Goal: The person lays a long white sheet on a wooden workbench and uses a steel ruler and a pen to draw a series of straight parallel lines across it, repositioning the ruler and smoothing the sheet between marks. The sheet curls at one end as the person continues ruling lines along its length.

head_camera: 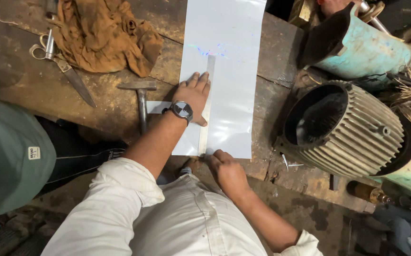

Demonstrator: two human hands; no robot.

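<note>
A white sheet (229,61) lies flat on a stained, worn work surface (110,114), running away from the person from the near edge towards the top of the view. A narrow metal ruler (206,106) rests lengthwise on the sheet, roughly along its left-of-centre line. The left hand (193,95), with a wristwatch (182,110) on the wrist, lies palm down with fingers extended and held close together, pressing on the ruler and the sheet beside it. The right hand (227,170) sits at the near edge of the sheet, at the lower end of the ruler, with fingers curled in; whether it pinches a tool or the sheet edge cannot be determined. A hammer (141,97) lies just left of the sheet, its handle pointing towards the person, with a small white offcut (158,107) touching it. Farther left lie a pair of scissors (61,64) and a crumpled brown rag (103,35), well apart from the sheet. To the right stand a ribbed grey motor housing (347,132) with an open bore and a worn turquoise casing (357,45) behind it. A second person in a green top (11,151) is at the left margin.
</note>
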